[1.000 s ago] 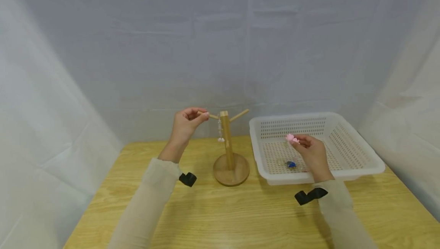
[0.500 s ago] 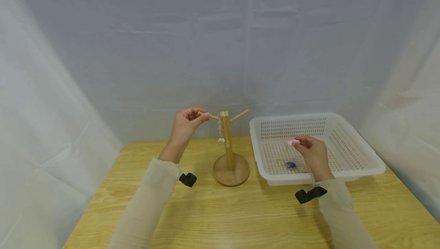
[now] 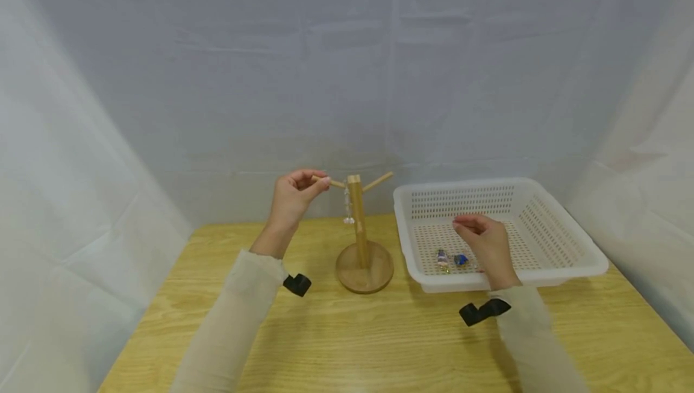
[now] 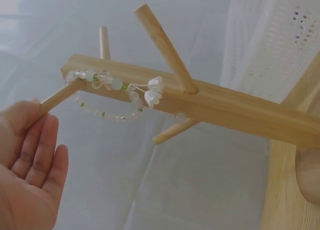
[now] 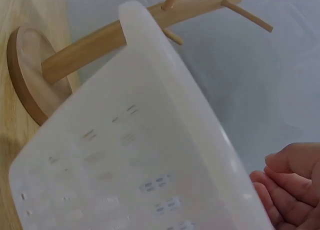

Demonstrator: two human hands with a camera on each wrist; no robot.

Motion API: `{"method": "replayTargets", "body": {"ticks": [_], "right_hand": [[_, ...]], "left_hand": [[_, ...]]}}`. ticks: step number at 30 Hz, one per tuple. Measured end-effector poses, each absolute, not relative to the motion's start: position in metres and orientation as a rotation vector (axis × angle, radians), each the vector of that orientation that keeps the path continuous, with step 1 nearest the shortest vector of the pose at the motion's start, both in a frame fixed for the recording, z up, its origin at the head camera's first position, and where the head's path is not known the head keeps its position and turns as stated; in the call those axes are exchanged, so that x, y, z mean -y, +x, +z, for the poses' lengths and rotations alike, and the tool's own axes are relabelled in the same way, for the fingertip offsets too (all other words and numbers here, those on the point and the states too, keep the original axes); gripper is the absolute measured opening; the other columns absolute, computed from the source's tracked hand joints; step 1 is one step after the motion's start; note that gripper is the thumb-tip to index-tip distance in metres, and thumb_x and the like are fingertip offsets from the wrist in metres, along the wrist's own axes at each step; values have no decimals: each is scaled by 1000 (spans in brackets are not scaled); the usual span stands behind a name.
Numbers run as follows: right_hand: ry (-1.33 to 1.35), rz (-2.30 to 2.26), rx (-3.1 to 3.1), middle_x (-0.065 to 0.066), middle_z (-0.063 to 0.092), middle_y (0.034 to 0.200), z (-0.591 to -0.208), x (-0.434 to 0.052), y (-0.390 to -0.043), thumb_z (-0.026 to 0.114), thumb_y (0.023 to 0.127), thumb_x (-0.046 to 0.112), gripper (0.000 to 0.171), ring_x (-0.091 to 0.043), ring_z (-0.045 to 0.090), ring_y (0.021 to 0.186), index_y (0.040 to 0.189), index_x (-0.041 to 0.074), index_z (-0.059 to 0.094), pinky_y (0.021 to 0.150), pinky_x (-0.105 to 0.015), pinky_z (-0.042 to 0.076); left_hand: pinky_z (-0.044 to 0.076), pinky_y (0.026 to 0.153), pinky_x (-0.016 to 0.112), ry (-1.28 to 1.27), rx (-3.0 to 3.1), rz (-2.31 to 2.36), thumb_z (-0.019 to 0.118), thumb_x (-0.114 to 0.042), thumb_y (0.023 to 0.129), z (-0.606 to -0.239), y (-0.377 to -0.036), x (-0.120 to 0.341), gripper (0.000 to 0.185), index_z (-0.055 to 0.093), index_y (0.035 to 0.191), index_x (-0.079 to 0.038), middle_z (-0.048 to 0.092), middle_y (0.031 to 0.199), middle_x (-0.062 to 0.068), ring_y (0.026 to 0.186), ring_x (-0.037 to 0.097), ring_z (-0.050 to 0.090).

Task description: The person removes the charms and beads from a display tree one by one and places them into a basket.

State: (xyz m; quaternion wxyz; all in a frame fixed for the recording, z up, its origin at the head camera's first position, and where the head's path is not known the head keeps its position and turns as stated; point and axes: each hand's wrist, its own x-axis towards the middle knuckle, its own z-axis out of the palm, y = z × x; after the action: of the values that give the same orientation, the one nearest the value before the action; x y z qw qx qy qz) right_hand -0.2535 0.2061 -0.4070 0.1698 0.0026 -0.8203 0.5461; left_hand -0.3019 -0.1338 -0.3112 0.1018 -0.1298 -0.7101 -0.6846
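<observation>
Pinched between the thumb and forefinger of your left hand [image 3: 290, 197] is a peg [image 4: 56, 97] of the wooden stand [image 3: 359, 224], on the stand's ten o'clock side. On that same peg, close in to the post, hangs a beaded strand [image 4: 116, 83] of pale and green beads; in your left wrist view it runs from your fingertips toward three o'clock and ends in white flower charms [image 4: 155, 92], with a thinner beaded loop sagging below. Another peg [image 3: 378, 181] points from the post toward two o'clock. Your right hand [image 3: 487, 245] is over the white basket [image 3: 466, 185], at three o'clock from the stand, its fingers loosely curled around nothing; you cannot tell whether the thumb tip touches the fingertips. Down on the basket floor, at about eight o'clock from that hand, lie a blue trinket [image 3: 461, 260] and, just beside it at nine o'clock, a pale purplish trinket [image 3: 442, 258] with a yellowish tip toward six o'clock; both are too small to make out in detail. Stand and basket rest apart on the wood-grained table [image 3: 336, 345], and a grey-white cloth [image 3: 325, 79] fills the view toward twelve o'clock.
</observation>
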Motion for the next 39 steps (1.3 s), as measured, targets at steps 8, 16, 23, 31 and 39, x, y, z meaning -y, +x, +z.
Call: {"method": "replayTargets", "body": {"ticks": [8, 16, 23, 31, 39], "right_hand": [[213, 1680, 2287, -17, 67, 104, -407, -186, -244, 65, 90, 22, 29, -8, 61, 81, 109, -1, 67, 67, -21, 51], [295, 1704, 2279, -17, 68, 98, -405, -169, -238, 67, 89, 21, 25, -6, 60, 74, 105, 2, 70, 59, -22, 51], [345, 1695, 2241, -19, 69, 95, -392, -153, -230, 67, 87, 7, 18, -3, 59, 73, 101, -5, 69, 61, -17, 48], [366, 1698, 2258, -23, 68, 94, -373, -132, -215, 65, 87, 1, 18, -3, 59, 73, 101, -10, 67, 65, -16, 48], [403, 1752, 2214, -26, 67, 94, -368, -118, -214, 65, 87, -1, 19, -5, 59, 72, 102, -12, 66, 62, -16, 47]], "left_hand": [[54, 76, 25, -333, 2033, -1972, 73, -9, 83, -313, -299, 128, 24, 67, 98, 7, 67, 75, -5, 73, 12, 65], [54, 70, 23, -253, 2036, -1871, 75, -15, 82, -314, -293, 121, 23, 69, 96, 3, 67, 76, -5, 74, 12, 63], [53, 65, 23, -232, 2023, -1779, 76, -16, 81, -315, -291, 116, 18, 71, 91, -2, 66, 77, -1, 72, 13, 61], [52, 61, 21, -274, 1980, -1678, 76, -15, 81, -318, -288, 115, 15, 71, 87, -1, 67, 78, 7, 67, 10, 61], [52, 60, 22, -376, 1972, -1525, 74, -23, 83, -320, -283, 114, 20, 72, 87, -4, 69, 82, 10, 69, 14, 63]]}}
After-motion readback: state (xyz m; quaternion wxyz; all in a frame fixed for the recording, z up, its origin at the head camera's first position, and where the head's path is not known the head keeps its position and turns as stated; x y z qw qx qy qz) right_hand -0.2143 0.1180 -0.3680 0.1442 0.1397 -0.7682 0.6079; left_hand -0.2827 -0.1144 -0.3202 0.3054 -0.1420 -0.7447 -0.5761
